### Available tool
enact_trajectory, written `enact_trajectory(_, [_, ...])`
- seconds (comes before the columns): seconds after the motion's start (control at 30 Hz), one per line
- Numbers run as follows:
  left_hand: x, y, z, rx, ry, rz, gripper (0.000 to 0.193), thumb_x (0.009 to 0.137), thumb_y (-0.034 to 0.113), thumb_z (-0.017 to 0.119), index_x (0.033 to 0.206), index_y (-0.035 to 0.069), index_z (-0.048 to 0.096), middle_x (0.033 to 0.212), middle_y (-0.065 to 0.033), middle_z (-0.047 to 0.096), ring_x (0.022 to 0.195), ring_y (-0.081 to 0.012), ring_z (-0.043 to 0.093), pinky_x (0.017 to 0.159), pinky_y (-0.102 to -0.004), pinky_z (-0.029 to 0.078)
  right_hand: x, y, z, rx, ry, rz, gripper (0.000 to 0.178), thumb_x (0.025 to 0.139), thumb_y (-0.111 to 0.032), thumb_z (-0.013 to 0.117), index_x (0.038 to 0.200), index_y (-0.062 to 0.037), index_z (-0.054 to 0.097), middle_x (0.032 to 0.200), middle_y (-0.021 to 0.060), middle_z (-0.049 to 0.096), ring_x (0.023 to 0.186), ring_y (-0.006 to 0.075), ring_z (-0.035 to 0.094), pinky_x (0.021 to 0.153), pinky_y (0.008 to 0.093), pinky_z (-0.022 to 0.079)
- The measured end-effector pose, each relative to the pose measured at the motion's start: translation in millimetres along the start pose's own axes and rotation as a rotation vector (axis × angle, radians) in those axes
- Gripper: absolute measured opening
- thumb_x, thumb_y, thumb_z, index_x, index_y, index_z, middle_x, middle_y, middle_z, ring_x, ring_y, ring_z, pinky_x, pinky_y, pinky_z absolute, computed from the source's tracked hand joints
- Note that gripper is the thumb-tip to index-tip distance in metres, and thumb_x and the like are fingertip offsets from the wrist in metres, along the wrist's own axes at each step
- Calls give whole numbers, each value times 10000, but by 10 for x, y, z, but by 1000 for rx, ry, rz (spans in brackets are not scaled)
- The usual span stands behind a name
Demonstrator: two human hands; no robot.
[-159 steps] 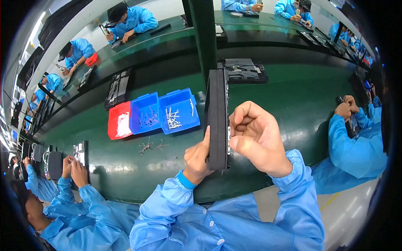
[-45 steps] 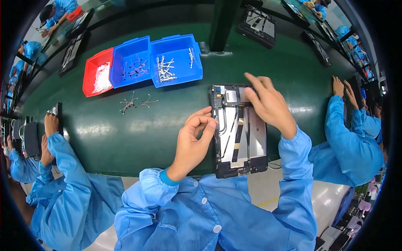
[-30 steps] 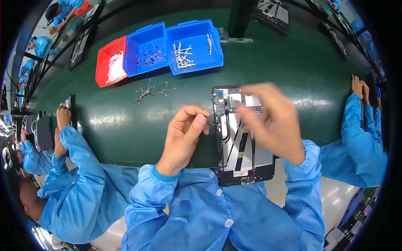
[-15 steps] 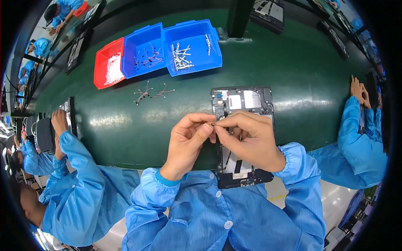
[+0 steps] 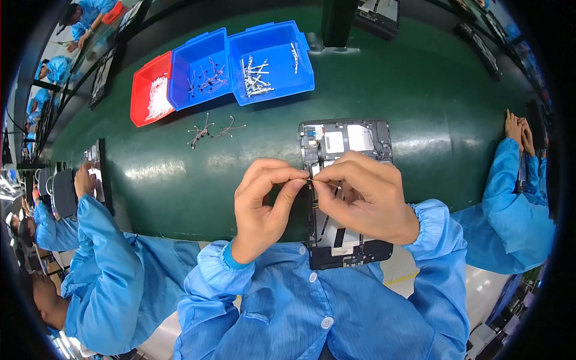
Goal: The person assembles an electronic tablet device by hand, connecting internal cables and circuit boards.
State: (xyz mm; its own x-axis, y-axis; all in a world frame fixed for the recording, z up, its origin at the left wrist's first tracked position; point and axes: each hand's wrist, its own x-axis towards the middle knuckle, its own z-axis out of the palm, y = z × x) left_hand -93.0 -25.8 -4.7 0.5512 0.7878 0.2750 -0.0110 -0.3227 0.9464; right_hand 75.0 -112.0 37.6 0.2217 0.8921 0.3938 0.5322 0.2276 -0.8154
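Between the pinched fingertips of my left hand (image 5: 264,201) and my right hand (image 5: 369,192), a short thin wire lead (image 5: 311,180) is stretched. Its left end sits between my left thumb and forefinger, with a dark tip barely visible. A small pale end pokes out below my right fingers. Both hands are over an opened tablet-like device (image 5: 351,255), black-framed with silver plates and ribbon cables. My right hand covers its middle. Loose wire leads with dark ends (image 5: 201,132) lie on the green table, beyond my left hand.
Beyond the leads stand a red bin (image 5: 139,90) of small white pieces, a blue bin (image 5: 180,57) of wire leads and another blue bin (image 5: 288,90) of silvery strips. A dark post (image 5: 336,27) rises behind. Co-workers in blue sit left (image 5: 114,264) and right (image 5: 510,198).
My hands have drawn slightly apart, so the thin wire now shows between them. My left fingers have closed into a tighter pinch. The view has shifted a little.
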Motion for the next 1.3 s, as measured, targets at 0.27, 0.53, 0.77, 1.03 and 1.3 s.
enact_trajectory(0.27, [-6, -3, 32, 92, -26, -35, 224, 909, -8, 677, 1131, -25, 651, 1000, -75, 593, 843, -108, 576, 706, -213, 479, 70, 157, -72, -67, -107, -59, 163, 758, 16, 740, 884, -14, 641, 769, 88, 609, 638, 196, 665, 544, 286, 522])
enact_trajectory(0.53, [233, -7, -89, -270, -169, -752, 242, 961, 107, 654, 1119, -65, 593, 877, -89, 655, 631, -95, 631, 504, -225, 505, 111, 473, 0, 0, -244, 18, 115, 801, 13, 722, 899, -11, 667, 721, 57, 567, 572, 115, 559, 503, 266, 444])
enact_trajectory(0.77, [321, -6, -93, -254, -217, -787, 173, 949, 85, 660, 1030, -57, 602, 876, -89, 650, 618, -91, 639, 480, -223, 502, 85, 520, 4, -60, -275, 22, 135, 790, 24, 713, 905, -9, 650, 765, 76, 590, 632, 158, 626, 545, 286, 509])
enact_trajectory(1.03, [344, -9, -57, -200, -218, -790, 110, 936, 48, 661, 986, -31, 605, 797, -63, 637, 574, -102, 620, 437, -224, 491, 72, 546, 16, -76, -261, -26, 137, 792, -73, 708, 838, -50, 581, 800, 75, 543, 629, 260, 621, 537, 364, 515])
enact_trajectory(1.3, [372, 24, -73, -179, -235, -827, 117, 933, 52, 667, 968, -47, 616, 837, -74, 648, 584, -83, 626, 457, -217, 492, 96, 532, -4, -96, -279, -21, 145, 768, 26, 710, 884, -20, 634, 775, 83, 581, 640, 220, 627, 546, 326, 503])
